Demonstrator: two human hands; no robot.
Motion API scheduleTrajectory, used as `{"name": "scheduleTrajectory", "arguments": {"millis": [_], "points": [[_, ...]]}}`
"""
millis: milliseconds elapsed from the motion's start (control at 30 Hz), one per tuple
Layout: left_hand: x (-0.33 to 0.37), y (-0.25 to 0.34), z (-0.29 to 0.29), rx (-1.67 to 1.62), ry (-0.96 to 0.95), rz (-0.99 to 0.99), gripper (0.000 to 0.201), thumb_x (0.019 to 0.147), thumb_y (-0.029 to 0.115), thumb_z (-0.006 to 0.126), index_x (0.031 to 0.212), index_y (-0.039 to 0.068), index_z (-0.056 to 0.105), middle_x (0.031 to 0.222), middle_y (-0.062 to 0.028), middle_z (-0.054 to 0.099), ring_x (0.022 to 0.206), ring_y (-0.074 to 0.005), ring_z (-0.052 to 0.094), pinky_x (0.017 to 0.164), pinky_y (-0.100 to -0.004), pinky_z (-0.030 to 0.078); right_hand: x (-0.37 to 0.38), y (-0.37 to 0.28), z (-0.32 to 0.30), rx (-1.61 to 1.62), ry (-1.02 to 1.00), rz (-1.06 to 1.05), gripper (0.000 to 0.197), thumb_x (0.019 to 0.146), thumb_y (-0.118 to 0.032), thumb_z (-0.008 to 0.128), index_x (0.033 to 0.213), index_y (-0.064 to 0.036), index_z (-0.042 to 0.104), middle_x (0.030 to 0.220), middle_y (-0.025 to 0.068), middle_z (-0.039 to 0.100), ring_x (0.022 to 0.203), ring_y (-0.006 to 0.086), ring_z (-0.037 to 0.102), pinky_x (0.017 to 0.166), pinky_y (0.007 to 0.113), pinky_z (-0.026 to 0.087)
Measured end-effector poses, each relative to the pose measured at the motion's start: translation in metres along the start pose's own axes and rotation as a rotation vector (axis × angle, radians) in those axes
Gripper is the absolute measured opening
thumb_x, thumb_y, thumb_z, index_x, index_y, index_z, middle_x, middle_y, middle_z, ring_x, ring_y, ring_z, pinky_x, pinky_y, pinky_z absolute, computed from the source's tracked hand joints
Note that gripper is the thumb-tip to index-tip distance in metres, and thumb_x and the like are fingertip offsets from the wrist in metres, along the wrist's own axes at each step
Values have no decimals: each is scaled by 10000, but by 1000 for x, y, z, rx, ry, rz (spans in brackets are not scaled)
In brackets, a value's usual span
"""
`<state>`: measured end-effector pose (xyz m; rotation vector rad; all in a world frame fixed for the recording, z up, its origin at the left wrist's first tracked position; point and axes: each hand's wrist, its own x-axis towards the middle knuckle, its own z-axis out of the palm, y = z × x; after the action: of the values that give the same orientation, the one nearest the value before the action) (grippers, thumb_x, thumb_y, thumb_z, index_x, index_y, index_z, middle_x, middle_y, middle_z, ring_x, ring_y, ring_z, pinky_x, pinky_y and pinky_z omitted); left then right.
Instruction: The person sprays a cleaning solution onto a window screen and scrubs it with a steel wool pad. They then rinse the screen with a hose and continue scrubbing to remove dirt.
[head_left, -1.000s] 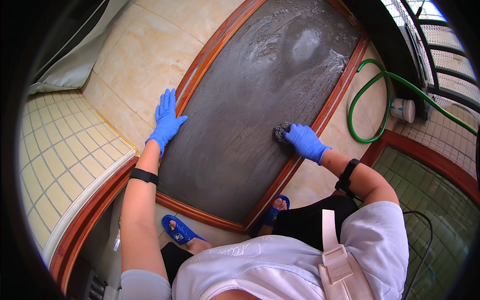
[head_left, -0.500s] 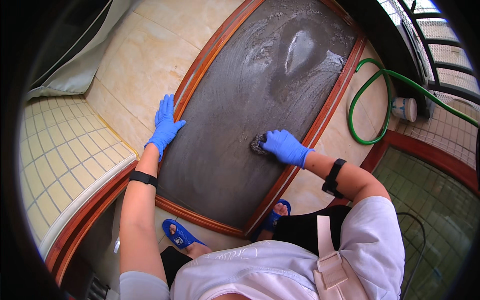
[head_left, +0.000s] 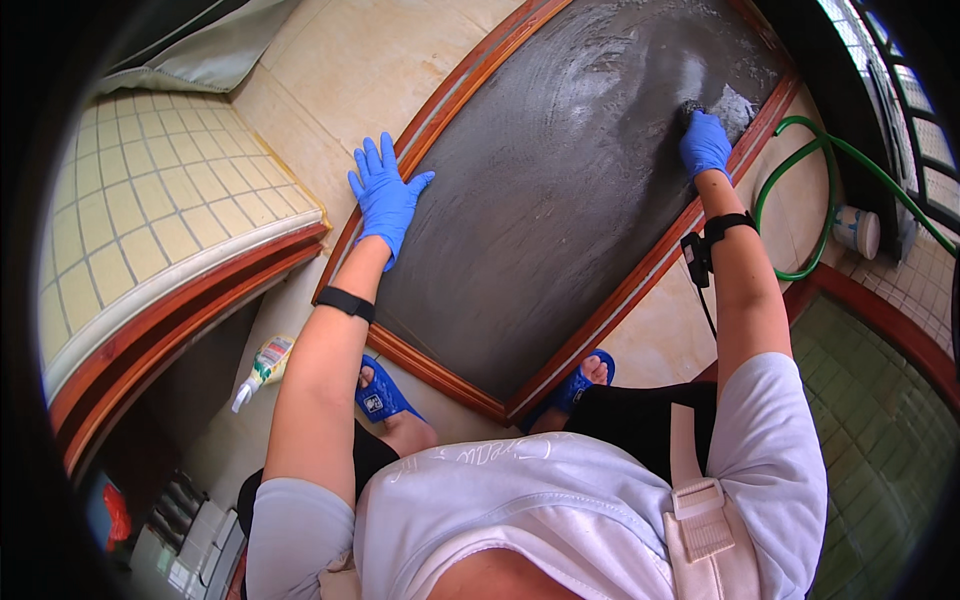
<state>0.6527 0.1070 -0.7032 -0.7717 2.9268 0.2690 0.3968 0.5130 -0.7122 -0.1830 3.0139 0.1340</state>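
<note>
A large dark grey screen panel (head_left: 500, 240) in a reddish-brown wooden frame (head_left: 650, 265) lies on the floor in front of me. Its surface is wet, with whitish suds streaked over the far part. In a blue glove, my right hand (head_left: 706, 148) is closed on a dark scouring pad (head_left: 692, 107), pressed to the panel near its far right edge. My left hand (head_left: 386, 200), also gloved in blue, rests with fingers spread over the frame's left side.
A green hose (head_left: 765, 215) loops at the right beside a white tub (head_left: 857, 230). Left of the panel runs a tiled ledge (head_left: 160, 190) with a wooden edge. A spray bottle (head_left: 268, 362) lies near my left forearm. My feet wear blue slippers (head_left: 388, 393) at the panel's near end.
My right hand has slid the scouring pad from the panel's middle to the far right, its arm now stretched out. My left hand has shifted slightly along the frame, fingers spread wider. The view has shifted.
</note>
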Motion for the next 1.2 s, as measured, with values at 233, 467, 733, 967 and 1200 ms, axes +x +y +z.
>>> {"name": "scheduleTrajectory", "arguments": {"millis": [233,467,733,967,1200], "points": [[-187,-67,6,-281,251,-575,854,839,496,615,1436,16,240,1484,-239,231,1375,-399,208,1095,-506,214,-198,-171,-9,254,-220,-892,449,815,-43,473,1263,-35,451,964,206,572,876,346,609,746,434,506],[-239,-96,-5,-495,-3,-1254,765,796,471,677,1335,-4,413,1244,-247,542,1170,-380,504,1016,-507,308,-42,-88,-18,313,69,-500,219,883,-173,472,1021,-98,625,946,214,645,889,399,620,758,463,508],[-250,-158,20,-716,-221,-1305,489,813,405,676,956,-55,592,728,-158,619,582,-260,603,549,-371,494,2,-70,2,37,17,123,328,877,-225,458,1124,-53,589,1114,249,605,1051,399,590,876,473,480],[-236,-159,30,-984,-122,-1211,504,765,391,731,834,-91,602,726,-164,630,561,-217,596,443,-387,467,-7,-87,-11,87,-84,82,323,893,-256,470,1102,-54,611,1102,224,619,1022,392,606,863,474,491],[-209,-151,29,-559,-126,-1029,618,707,447,771,869,-123,597,867,-284,642,802,-382,626,755,-447,484,-238,-273,-23,278,-225,-731,402,802,-41,502,1201,-92,519,954,179,562,873,343,608,720,433,517]]}}
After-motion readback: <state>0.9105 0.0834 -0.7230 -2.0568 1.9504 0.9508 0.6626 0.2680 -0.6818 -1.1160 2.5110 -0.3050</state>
